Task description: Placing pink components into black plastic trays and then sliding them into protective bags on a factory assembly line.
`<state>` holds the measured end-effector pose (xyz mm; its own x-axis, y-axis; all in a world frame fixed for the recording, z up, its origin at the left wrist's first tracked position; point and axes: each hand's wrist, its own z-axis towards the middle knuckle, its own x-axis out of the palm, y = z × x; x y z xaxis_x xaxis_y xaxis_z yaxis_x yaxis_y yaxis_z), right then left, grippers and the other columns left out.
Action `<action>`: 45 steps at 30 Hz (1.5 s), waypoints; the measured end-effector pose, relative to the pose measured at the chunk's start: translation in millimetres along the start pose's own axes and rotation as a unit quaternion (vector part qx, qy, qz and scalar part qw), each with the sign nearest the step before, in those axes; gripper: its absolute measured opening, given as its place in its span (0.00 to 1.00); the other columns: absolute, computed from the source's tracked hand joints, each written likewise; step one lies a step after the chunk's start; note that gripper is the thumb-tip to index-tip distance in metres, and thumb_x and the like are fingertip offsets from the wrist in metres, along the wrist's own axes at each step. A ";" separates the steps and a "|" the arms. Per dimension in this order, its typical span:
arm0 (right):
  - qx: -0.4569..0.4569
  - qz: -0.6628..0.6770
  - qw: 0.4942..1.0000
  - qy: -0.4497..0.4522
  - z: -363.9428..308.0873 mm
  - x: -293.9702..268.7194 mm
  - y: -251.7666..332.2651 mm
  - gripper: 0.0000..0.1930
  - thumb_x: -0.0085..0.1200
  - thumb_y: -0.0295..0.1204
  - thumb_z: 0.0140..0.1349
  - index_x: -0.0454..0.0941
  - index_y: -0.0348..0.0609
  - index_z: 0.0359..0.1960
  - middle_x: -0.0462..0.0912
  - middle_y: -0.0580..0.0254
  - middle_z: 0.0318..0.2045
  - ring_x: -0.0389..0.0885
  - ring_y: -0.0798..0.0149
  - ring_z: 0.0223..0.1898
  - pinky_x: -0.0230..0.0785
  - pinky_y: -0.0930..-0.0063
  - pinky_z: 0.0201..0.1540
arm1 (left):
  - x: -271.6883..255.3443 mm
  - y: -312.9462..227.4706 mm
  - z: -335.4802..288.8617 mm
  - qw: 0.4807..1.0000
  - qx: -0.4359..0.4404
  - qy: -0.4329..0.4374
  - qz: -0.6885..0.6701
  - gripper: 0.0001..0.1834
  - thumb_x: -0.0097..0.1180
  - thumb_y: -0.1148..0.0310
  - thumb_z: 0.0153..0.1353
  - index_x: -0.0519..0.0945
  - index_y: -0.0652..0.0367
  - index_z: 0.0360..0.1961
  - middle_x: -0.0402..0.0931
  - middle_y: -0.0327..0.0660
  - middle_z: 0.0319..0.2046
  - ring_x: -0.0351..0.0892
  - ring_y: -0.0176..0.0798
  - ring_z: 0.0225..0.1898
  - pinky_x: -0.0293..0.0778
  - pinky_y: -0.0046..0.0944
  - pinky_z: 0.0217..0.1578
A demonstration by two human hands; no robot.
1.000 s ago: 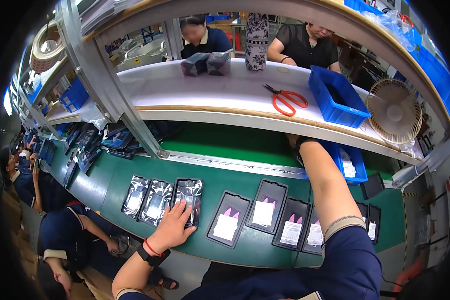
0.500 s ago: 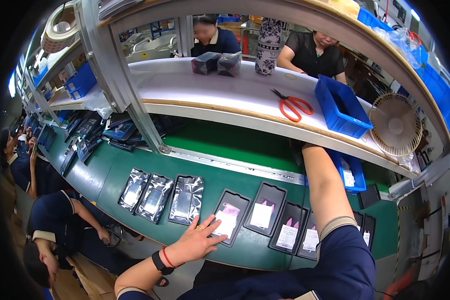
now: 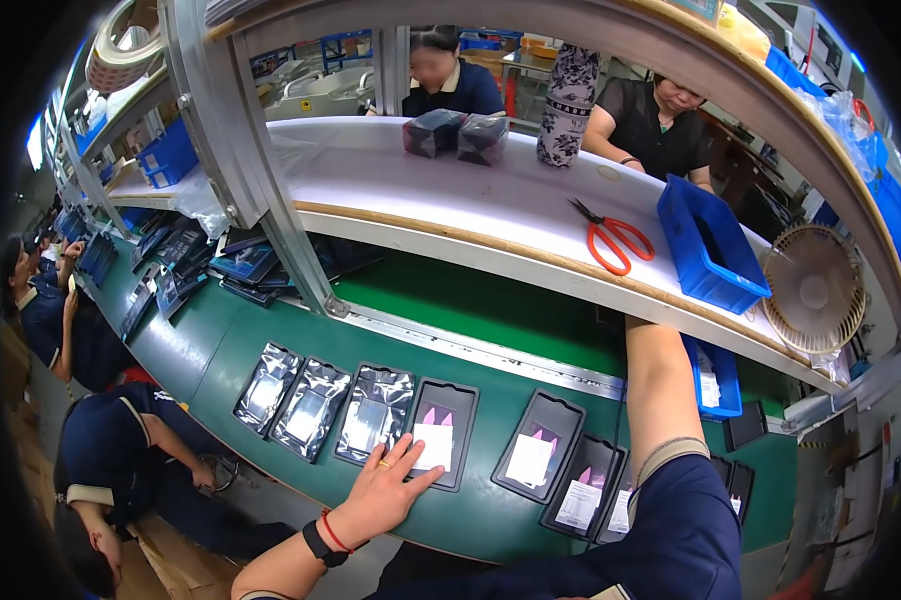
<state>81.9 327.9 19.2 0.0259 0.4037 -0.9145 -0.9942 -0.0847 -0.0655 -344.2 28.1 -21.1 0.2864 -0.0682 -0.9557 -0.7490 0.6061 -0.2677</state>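
My left hand [image 3: 386, 492] lies with fingers spread, its fingertips on the lower part of a black tray [image 3: 461, 400]. That tray holds a white printed slip [image 3: 434, 448] with pink pointed tips showing above it. Just left of it, almost touching, is a black tray with a shiny clear-and-silver film pouch [image 3: 376, 412]; two similar pouches [image 3: 312, 410] lie farther left. My right forearm [image 3: 661, 390] reaches forward under the shelf, which hides the hand and anything in it. Right of a gap lies another black tray [image 3: 563, 412] with a slip.
More slip-filled trays [image 3: 584, 492] run right, partly behind my right arm. A blue bin [image 3: 716, 385] stands under the shelf [image 3: 371, 165]. On the shelf are red-handled pliers [image 3: 619, 240], a blue bin [image 3: 711, 250] and a fan [image 3: 816, 285]. Co-workers sit opposite and at left.
The tray under my left hand has slid left and straightened, closing up to the film pouches and widening the gap on its right. My right arm stays stretched under the shelf.
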 end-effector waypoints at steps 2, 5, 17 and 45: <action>0.004 0.011 1.000 0.003 -0.4 0.8 3.6 0.23 0.44 0.37 0.60 0.66 0.47 0.58 0.66 0.49 0.59 0.62 0.47 0.61 0.54 0.60 0.63 | 0.7 0.0 -2.3 1.000 -0.003 -0.001 -0.001 0.22 0.46 0.74 0.56 0.75 0.43 0.53 0.64 0.52 0.58 0.60 0.56 0.62 0.57 0.60 0.57; 0.005 0.031 0.999 0.011 -5.6 -1.8 13.1 0.22 0.44 0.37 0.61 0.67 0.47 0.57 0.66 0.49 0.59 0.62 0.47 0.61 0.54 0.60 0.63 | -0.1 0.2 -6.7 1.000 -0.005 -0.016 0.009 0.22 0.47 0.74 0.56 0.76 0.44 0.52 0.65 0.51 0.57 0.61 0.54 0.61 0.58 0.59 0.56; 0.069 0.612 0.784 0.080 -38.6 -7.7 105.6 0.13 0.51 0.33 0.61 0.75 0.38 0.43 0.78 0.58 0.42 0.74 0.62 0.44 0.65 0.69 0.50 | 5.5 -5.7 -3.7 0.997 -0.033 -0.073 -0.021 0.31 0.57 0.71 0.53 0.65 0.48 0.60 0.52 0.56 0.63 0.52 0.59 0.65 0.56 0.56 0.60; -0.087 0.116 0.985 0.094 -363.6 -135.0 95.5 0.41 0.63 0.51 0.42 0.65 0.51 0.60 0.59 0.46 0.62 0.54 0.43 0.64 0.41 0.40 0.63 | -3.7 3.3 -6.0 0.989 -0.001 -0.122 -0.086 0.28 0.57 0.71 0.54 0.68 0.54 0.59 0.57 0.53 0.63 0.52 0.54 0.66 0.51 0.52 0.62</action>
<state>21.2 -65.9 -8.7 -0.1644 0.1808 -0.9697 -0.9431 -0.3170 0.1008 -351.3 25.5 -19.2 0.5446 0.0226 -0.8384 -0.6780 0.6003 -0.4242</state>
